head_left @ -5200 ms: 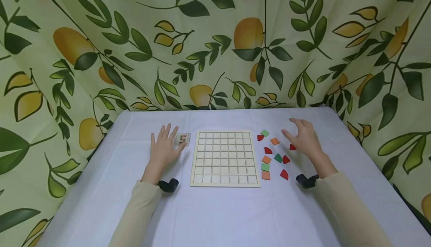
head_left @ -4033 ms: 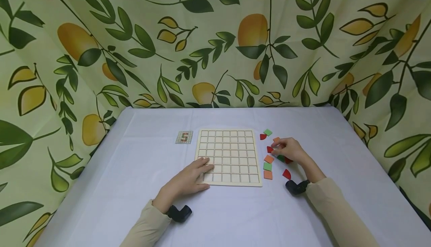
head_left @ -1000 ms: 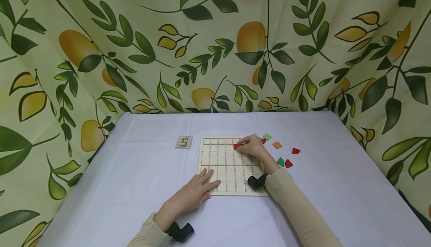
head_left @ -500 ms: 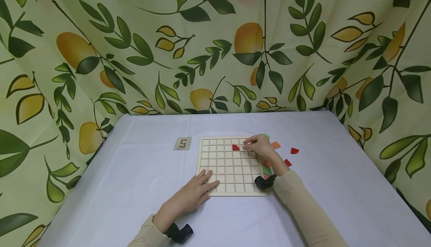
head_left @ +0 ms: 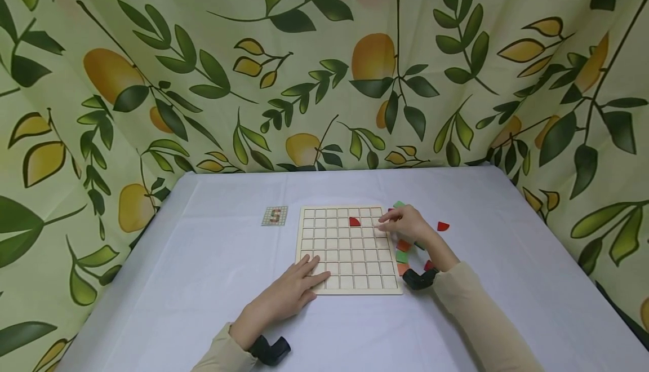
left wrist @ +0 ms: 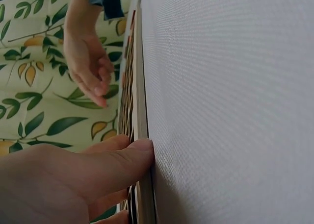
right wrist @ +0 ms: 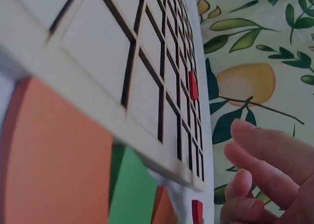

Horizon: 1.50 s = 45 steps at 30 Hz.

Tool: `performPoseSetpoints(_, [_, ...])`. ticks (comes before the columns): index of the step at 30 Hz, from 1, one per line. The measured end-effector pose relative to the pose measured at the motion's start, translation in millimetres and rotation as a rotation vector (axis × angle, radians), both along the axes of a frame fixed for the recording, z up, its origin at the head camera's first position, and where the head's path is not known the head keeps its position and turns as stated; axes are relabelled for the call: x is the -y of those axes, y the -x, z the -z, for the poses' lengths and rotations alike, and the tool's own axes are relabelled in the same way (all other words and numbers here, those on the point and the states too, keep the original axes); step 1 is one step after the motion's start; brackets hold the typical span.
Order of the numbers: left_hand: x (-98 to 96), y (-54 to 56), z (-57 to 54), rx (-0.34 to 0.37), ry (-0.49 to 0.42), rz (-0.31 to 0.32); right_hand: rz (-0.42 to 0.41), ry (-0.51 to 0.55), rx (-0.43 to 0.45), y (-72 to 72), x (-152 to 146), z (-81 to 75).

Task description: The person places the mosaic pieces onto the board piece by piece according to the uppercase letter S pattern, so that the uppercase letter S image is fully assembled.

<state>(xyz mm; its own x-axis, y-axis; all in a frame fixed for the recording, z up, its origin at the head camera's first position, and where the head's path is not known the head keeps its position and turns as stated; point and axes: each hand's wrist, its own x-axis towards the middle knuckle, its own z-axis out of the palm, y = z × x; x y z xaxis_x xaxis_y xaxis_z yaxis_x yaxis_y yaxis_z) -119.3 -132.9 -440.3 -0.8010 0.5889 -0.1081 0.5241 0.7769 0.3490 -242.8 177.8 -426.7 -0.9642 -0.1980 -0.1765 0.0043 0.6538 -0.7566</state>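
A wooden grid board (head_left: pixel 345 256) lies on the white table, one red quarter-round tile (head_left: pixel 354 222) on a square in its second row from the back. My left hand (head_left: pixel 284 290) rests at the board's front left corner, fingers spread on top. In the left wrist view the thumb (left wrist: pixel 132 160) touches the board's front edge (left wrist: pixel 141 111). Over the board's right edge hovers my right hand (head_left: pixel 408 226), fingers loosely bent, apart from the red tile; nothing shows between them in the right wrist view. This hand and arm partly cover the loose tiles.
Right of the board lie loose tiles: a green square (head_left: pixel 401 256), an orange square (head_left: pixel 403 269), a red quarter-round (head_left: pixel 443 226) and several others. A small card (head_left: pixel 275 216) with a gridded S-shaped pattern lies left of the board. A patterned curtain (head_left: pixel 324 107) hangs behind the table.
My right hand picked among the tiles, set a red one on the board, let go and drew back right. Earlier, my left hand came from beside the card onto the board's corner.
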Motion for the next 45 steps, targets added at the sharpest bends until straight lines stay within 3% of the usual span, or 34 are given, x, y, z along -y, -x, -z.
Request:
performPoseSetpoints(18, [0.6, 0.2, 2.5, -0.023, -0.002, 0.019, -0.189, -0.017, 0.008, -9.9, -41.7, 8.6])
performPoseSetpoints(25, [0.8, 0.7, 3.2, -0.014, -0.005, 0.006, -0.318, 0.058, 0.019, -11.0, -56.5, 8.2])
performPoseSetpoints(32, [0.9, 0.3, 2.3, -0.015, -0.014, 0.017, -0.315, 0.023, 0.095, -6.5, -57.6, 10.5])
performPoseSetpoints(45, [1.1, 1.0, 3.4, 0.018, -0.004, -0.009, -0.319, -0.020, 0.100, -3.6, -56.7, 13.1])
